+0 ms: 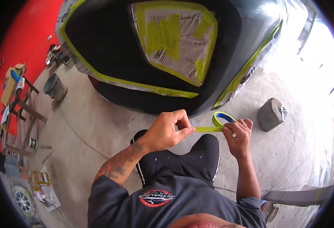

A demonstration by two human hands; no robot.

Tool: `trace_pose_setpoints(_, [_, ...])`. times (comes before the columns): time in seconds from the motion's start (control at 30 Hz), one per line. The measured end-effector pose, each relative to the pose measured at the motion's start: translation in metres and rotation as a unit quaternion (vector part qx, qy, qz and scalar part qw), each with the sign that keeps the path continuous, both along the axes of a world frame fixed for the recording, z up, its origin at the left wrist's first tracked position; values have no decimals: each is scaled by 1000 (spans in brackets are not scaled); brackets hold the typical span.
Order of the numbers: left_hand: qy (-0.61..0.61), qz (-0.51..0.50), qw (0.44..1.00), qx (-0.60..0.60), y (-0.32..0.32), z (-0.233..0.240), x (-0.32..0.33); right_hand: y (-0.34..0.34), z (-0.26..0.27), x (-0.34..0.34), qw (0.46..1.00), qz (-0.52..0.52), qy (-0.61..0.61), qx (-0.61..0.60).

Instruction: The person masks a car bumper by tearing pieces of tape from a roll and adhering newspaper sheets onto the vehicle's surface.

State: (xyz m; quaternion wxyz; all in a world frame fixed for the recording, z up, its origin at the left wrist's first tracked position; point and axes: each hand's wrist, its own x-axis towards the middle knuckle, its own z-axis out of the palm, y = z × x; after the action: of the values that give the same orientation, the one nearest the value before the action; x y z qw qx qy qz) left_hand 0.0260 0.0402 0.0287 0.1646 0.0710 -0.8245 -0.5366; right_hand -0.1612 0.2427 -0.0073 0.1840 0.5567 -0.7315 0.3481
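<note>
A short strip of yellow-green masking tape [208, 129] stretches between my two hands. My left hand [171, 129] pinches its free end between thumb and fingertips. The tape roll [223, 119], with a blue inner side, is held by my right hand [239, 136], whose thumb and fingers also grip the strip. Just beyond my hands stands a dark vehicle body [110, 45]. Newspaper [189, 42] edged and patched with the same tape covers an opening in it. More taped paper runs along its left, lower and right edges.
On the concrete floor stand a dirty bucket [55, 87] at the left and a grey plastic container [271, 114] at the right. A wooden stand [31, 109] holds boxes along the red wall. A wheel [23, 201] lies lower left; a grey trim part [295, 196] is lower right.
</note>
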Motion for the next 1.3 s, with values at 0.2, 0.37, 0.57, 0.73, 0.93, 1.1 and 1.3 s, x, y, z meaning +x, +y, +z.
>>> trace_pose_setpoints(0.2, [219,15,969,115,-30,29,17,34,-119,-41,734,36,-670,-105])
trace_pose_setpoints(0.37, [297,-3,948,116,-79,84,13,56,-219,45,823,-24,-391,412])
trace_pose_setpoints(0.57, [308,-69,938,146,-97,120,9,12,-149,30,959,-75,-153,226])
trace_pose_setpoints(0.73, [306,-120,932,150,-101,129,10,-82,38,14,972,73,85,-206])
trace_pose_setpoints(0.93, [329,-163,918,149,-99,142,18,-150,133,20,874,182,220,-394])
trace_pose_setpoints(1.1, [337,-158,918,139,-104,143,26,-164,138,17,861,210,228,-404])
trace_pose_setpoints(1.3, [334,-143,921,142,-112,145,29,-162,143,11,864,203,266,-376])
